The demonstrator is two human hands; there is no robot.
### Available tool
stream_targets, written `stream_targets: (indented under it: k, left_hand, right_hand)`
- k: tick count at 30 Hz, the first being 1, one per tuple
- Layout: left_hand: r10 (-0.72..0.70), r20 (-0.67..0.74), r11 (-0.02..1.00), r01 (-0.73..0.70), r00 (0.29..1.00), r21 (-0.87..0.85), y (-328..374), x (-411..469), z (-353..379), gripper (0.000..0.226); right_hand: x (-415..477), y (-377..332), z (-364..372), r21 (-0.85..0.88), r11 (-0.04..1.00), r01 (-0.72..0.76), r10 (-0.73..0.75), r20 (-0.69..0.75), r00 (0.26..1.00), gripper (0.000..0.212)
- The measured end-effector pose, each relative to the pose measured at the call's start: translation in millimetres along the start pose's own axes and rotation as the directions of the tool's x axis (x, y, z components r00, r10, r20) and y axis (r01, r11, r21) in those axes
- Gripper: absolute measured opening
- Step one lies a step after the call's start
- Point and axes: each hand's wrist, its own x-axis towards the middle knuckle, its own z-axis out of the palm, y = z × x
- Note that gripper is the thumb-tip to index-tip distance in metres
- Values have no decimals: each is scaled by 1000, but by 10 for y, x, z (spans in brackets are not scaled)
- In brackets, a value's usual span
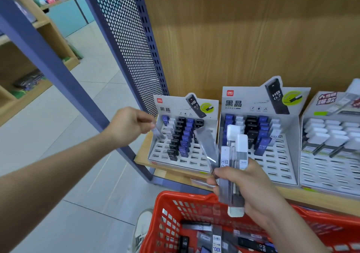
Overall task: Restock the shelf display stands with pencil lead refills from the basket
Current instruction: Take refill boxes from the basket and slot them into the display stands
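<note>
Bundle of clear and grey plastic pencil lead refill cases with white caps [234, 155], clamped upright in the curled grip of the right hand [251, 190]. One more translucent refill case [156, 132], blurred, is pinched in the grip of the left hand [128, 125], just beside the smaller grey cardboard display stand [161, 151]. Beyond the right grip: larger grey display stand [243, 104], partly filled. Below that grip: red plastic mesh basket [169, 202] holding loose refills. Both stands rest on a wooden shelf [142, 155].
</note>
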Motion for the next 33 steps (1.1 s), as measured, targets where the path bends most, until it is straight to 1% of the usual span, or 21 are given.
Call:
stream_targets:
  k: [4,8,13,15,18,20,22,24,27,28,32,33]
  left_hand:
    - [5,-52,999,-3,999,42,-53,9,223,17]
    - [9,-23,999,-8,1000,36,-78,37,335,19]
    - [27,-4,999,-27,1000,44,-85,62,374,18]
    - [108,21,988,-109,994,108,-90,54,386,15]
    - [282,77,921,-293,956,258,-107,44,421,14]
    - [335,84,889,-344,939,302,-115,72,440,18]
    - [343,75,883,-348,937,314,-108,91,468,23]
    - [315,65,891,-319,947,323,-109,88,495,23]
    - [255,46,914,-256,966,316,-111,87,530,10]
    - [257,40,911,-256,966,324,-99,92,532,8]
    - [305,66,864,-305,950,400,9,116,466,12]
    - [311,51,876,-307,949,372,65,111,445,14]
  right_hand:
    - [1,52,26,3,1000,24,-24,-23,999,19]
    - [25,93,5,-14,1000,20,-21,-57,998,23]
    - [29,90,-47,53,999,14,-8,-119,993,22]
    - [26,85,-56,61,998,17,-9,-128,992,23]
    - [20,76,-61,74,997,28,-18,-130,991,21]
    - [15,76,-69,90,995,34,-22,-132,991,19]
    - [18,82,-74,95,995,42,-29,-138,990,19]
    - [28,88,-69,100,993,58,-44,-140,989,22]
    - [50,105,-77,129,989,68,-48,-151,987,26]
    - [50,109,-77,141,988,63,-40,-160,986,26]
    - [33,104,-61,173,983,65,-35,-169,985,24]
    - [30,100,-58,183,981,64,-33,-169,985,23]
